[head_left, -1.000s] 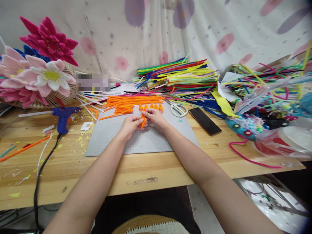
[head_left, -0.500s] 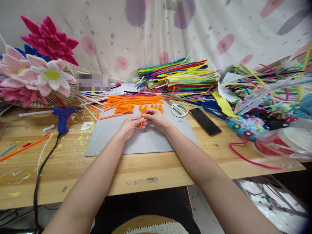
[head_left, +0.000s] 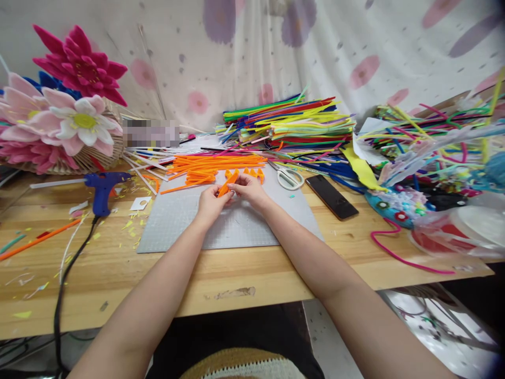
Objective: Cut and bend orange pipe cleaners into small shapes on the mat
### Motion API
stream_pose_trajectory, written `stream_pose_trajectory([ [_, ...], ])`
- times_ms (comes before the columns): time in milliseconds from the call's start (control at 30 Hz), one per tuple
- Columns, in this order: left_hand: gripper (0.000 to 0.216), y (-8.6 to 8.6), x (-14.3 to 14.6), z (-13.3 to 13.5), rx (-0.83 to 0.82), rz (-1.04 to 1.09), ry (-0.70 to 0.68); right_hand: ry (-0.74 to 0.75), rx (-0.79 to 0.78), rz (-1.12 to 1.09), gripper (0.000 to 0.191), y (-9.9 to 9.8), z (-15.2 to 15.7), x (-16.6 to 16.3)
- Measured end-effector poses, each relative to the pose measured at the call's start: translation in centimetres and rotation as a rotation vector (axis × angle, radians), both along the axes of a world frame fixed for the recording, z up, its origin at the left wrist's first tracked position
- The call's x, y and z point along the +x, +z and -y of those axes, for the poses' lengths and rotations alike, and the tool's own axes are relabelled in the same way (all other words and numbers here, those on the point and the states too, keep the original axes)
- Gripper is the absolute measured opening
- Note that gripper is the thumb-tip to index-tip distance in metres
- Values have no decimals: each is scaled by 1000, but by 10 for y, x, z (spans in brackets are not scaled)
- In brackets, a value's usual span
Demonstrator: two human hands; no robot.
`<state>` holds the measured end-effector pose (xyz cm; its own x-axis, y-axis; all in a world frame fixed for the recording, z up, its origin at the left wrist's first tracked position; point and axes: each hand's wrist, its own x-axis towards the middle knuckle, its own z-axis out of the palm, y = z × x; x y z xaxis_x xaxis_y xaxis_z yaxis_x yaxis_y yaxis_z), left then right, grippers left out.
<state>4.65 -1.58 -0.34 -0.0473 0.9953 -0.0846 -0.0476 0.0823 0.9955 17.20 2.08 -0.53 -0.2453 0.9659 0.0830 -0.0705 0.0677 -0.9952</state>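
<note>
Both of my hands meet over the grey cutting mat [head_left: 177, 221] at the table's middle. My left hand [head_left: 210, 201] and my right hand [head_left: 250, 189] both pinch a short folded orange pipe cleaner piece [head_left: 226, 185], which lies tilted between the fingertips. Just behind the hands a row of small folded orange pieces [head_left: 252, 172] rests on the mat. A loose pile of straight orange pipe cleaners [head_left: 209, 164] lies behind that, to the left.
A blue glue gun [head_left: 103, 188] with a black cord lies left of the mat. White-handled scissors [head_left: 289, 178] and a black phone [head_left: 331, 196] lie right of it. Stacks of coloured pipe cleaners [head_left: 290, 123] fill the back and right. Pink fabric flowers [head_left: 59, 116] stand far left.
The orange piece has turned from nearly upright to a slant, and my left hand has shifted up and slightly right around it. My right hand stays close by.
</note>
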Motion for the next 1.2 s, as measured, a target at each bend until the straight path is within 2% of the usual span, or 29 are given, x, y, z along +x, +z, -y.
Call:
stream_pose_trajectory([
  [200, 25, 1, 0, 0, -45, 43, 13, -35, -21, -28, 27, 2, 1, -1],
  [333, 25, 1, 4, 2, -78, 99, 53, -95, -64, -127, 27, -1, 2, -4],
  [533, 26, -6, 8, 1, 19, 32, 101, -129, -263, -324, 31, -8, 2, -8],
  [700, 25, -3, 10, 2, 98, 90, 140, -74, -323, -438, 30, -9, 2, -10],
  [867, 20, -4, 7, 2, 191, 5, 102, -29, -386, -482, 27, -8, 1, -9],
  [1033, 18, -11, 2, 0, 264, -129, 78, -46, -358, -428, 30, -7, 1, -7],
  [1200, 26, -6, 2, 0, 143, -91, 50, -67, -291, -356, 30, -6, 1, -5],
])
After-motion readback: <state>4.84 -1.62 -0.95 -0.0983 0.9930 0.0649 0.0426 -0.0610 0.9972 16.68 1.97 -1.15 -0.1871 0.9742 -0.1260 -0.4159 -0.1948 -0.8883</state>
